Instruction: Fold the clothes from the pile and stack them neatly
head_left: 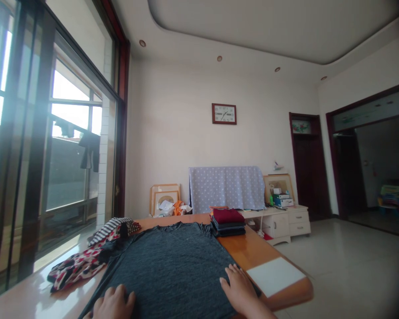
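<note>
Across the desk (pixel 261 249), the dark shirt (pixel 176 266) lies spread from near the far edge towards us, its lowest part beyond our view. Our right hand (pixel 241 288) rests on its right side, grip open and fingers spread. Our left hand (pixel 115 303) is at its near left part, fingers bent; we cannot tell whether that grip has cloth pinched in it.

The far right shoulder meets the folded stack (pixel 228 222) by the far edge, so a hard tug towards us could drag or tip those layers. On the left, the dark sleeve runs up against the patterned clothes (pixel 81 266) and seems to overlap them; cloth catching there could pull them along or twist the shirt. Thin fabric on polished wood may slide, and uneven pressure from our two hands would skew it or leave creases.

The white sheet (pixel 275 275) lies just beside our right hand, close to the right edge and the rounded near right corner; a wide outward sweep could push it over. We have more room upwards, above the shirt, than sideways. Wood shows between stack and sheet along the right edge, while the patterned clothes limit movement towards the left.
</note>
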The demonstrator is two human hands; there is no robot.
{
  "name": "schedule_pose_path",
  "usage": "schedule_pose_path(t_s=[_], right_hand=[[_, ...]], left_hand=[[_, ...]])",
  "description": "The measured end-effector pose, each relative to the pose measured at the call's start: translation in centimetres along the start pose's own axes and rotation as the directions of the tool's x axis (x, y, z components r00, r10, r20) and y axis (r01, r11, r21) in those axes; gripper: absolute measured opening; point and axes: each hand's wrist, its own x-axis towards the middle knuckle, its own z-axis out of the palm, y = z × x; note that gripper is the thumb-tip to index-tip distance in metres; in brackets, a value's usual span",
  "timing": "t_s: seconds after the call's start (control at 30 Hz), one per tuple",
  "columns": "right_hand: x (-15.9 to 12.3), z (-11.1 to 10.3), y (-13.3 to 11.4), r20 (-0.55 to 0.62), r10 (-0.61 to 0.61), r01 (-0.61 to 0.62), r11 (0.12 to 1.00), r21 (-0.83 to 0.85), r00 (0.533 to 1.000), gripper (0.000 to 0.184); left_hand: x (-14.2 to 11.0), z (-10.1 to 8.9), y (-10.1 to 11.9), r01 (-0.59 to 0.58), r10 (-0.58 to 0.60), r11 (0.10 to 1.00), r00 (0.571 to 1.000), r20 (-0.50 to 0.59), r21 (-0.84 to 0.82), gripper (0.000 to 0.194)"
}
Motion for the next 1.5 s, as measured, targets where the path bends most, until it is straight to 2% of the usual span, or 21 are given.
schedule_pose_path(t_s=[0.23,0.6,0.73,0.87,1.0,1.2,1.3,1.5], right_hand=[[0.5,0.3,0.2,0.022,0.006,-0.006,1.000,0.003,1.000,0.067],[0.3,0.1,0.6,0.036,-0.018,0.018,1.000,0.010,0.999,0.063],[0.7,-0.2,1.0,0.052,-0.007,0.003,0.997,0.082,0.999,0.064],[1.1,-0.5,1.6,0.045,0.052,-0.062,0.965,0.255,0.998,0.067],[1.3,-0.9,2.4,0.055,0.109,-0.122,0.853,0.507,0.993,0.068],[1.3,-1.6,3.5,0.117,0.148,-0.181,0.564,0.806,0.982,0.069],[1.7,-1.8,4.4,0.163,0.170,-0.225,0.458,0.860,0.972,0.065],[2.7,-3.4,5.3,0.250,0.218,-0.312,0.329,0.891,0.944,0.058]], left_hand=[[0.1,0.4,-0.3,0.002,-0.002,1.000,1.000,-0.009,0.005,0.042],[-0.5,0.0,0.6,0.027,-0.025,0.999,0.999,-0.036,0.039,0.041],[-0.4,0.1,0.4,0.022,-0.021,0.999,0.999,-0.035,0.035,0.041],[-0.3,0.3,0.3,0.018,-0.016,0.999,0.999,-0.034,0.042,0.041],[-0.1,0.4,0.4,0.019,-0.018,0.999,1.000,-0.023,0.051,0.041],[0.5,0.0,0.6,0.035,-0.038,0.997,0.999,0.038,0.067,0.040],[1.0,-0.5,0.6,0.030,-0.036,0.997,0.996,0.080,0.076,0.039],[3.2,-1.7,0.4,-0.005,-0.011,0.996,0.985,0.169,0.093,0.044]])
